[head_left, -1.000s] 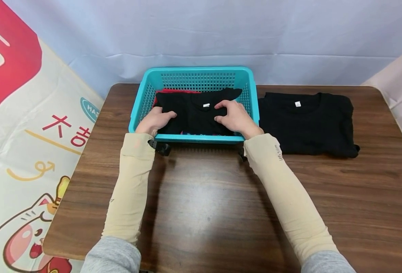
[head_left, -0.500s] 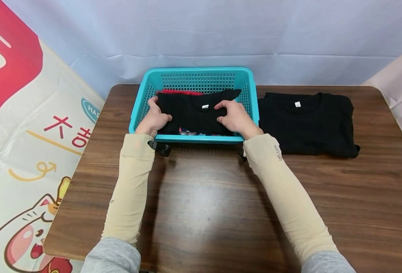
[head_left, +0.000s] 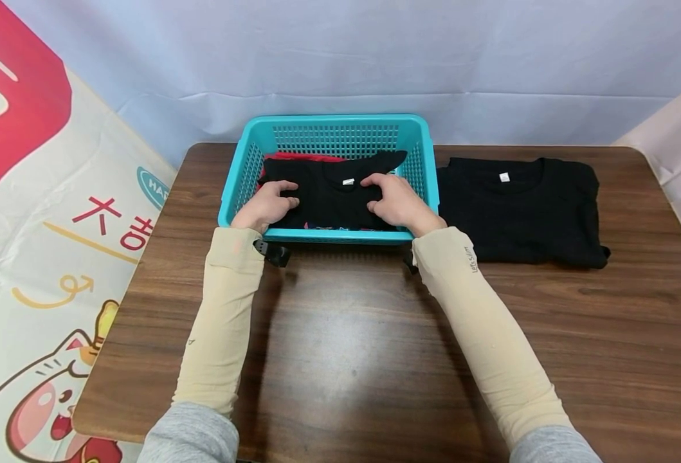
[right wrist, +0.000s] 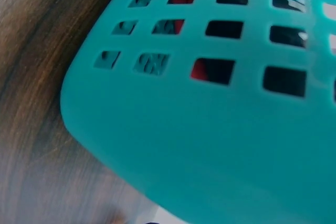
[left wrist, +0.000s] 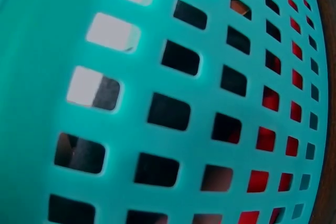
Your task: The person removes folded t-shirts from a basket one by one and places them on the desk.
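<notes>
A folded black T-shirt (head_left: 331, 196) with a white neck label lies in a turquoise plastic basket (head_left: 340, 119). My left hand (head_left: 263, 204) reaches over the front rim and rests on the shirt's left side, thumb and index finger apart. On its right side, my right hand (head_left: 397, 200) touches the cloth in a similar way, with a gap between thumb and index finger. Red cloth (head_left: 305, 156) shows under the black shirt at the back left. Both wrist views are mostly filled by the basket's perforated wall (left wrist: 205, 98), with black and red cloth behind its holes.
Another folded black T-shirt (head_left: 519, 212) lies on the brown wooden table (head_left: 340, 334), right beside the basket. A pale curtain (head_left: 340, 58) hangs behind the table. To the left is a printed banner (head_left: 45, 212).
My left hand's fingers reached to the shirt's back left edge half a second ago and now lie further forward and right on the cloth. My right hand has barely moved.
</notes>
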The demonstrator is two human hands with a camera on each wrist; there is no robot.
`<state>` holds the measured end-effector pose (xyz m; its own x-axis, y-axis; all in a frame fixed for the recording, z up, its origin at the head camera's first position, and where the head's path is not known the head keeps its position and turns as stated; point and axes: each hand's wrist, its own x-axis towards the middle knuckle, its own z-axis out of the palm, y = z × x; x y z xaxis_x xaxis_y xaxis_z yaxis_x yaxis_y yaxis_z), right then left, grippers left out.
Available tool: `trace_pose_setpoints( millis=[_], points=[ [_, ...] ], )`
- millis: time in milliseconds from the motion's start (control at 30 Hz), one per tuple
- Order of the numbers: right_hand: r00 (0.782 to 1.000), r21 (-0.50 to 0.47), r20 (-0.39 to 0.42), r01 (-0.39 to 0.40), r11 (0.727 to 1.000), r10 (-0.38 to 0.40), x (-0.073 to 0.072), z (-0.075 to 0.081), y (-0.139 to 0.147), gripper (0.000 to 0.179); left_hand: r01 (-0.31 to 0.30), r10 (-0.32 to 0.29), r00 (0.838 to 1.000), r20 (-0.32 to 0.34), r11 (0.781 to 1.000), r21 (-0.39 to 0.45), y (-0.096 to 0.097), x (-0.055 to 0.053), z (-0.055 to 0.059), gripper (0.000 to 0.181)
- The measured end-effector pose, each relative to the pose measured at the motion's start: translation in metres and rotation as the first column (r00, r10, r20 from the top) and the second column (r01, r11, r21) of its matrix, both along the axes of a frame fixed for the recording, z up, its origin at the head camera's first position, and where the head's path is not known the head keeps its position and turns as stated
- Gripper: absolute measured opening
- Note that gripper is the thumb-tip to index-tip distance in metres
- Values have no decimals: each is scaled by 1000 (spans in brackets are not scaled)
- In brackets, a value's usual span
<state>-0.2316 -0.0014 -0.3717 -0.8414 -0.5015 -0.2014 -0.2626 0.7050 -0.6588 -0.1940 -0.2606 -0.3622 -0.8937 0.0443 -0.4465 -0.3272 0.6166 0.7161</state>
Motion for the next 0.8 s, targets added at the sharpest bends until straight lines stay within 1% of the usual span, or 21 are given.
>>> trace_pose_setpoints(
  millis=[300, 400, 533, 667, 800],
  points=[
    [999, -27, -13, 46, 999, -47, 1, 0, -1, 48, -55, 58, 995, -78, 998, 35, 0, 1, -1, 46],
    [999, -35, -19, 44, 998, -45, 0, -1, -1, 49, -58, 61, 994, -89, 998, 34, 0, 2, -1, 46],
    [999, -43, -27, 41, 998, -42, 0, -1, 0, 50, -63, 66, 990, -128, 998, 31, 0, 2, -3, 46],
    [996, -68, -56, 66, 995, -70, 0, -1, 1, 51, -69, 78, 982, -174, 996, 53, 0, 2, -5, 47],
    [990, -115, -97, 89, 989, -101, 1, 0, 1, 50, -90, 108, 975, -193, 991, 96, -1, 1, -6, 50]
  ],
)
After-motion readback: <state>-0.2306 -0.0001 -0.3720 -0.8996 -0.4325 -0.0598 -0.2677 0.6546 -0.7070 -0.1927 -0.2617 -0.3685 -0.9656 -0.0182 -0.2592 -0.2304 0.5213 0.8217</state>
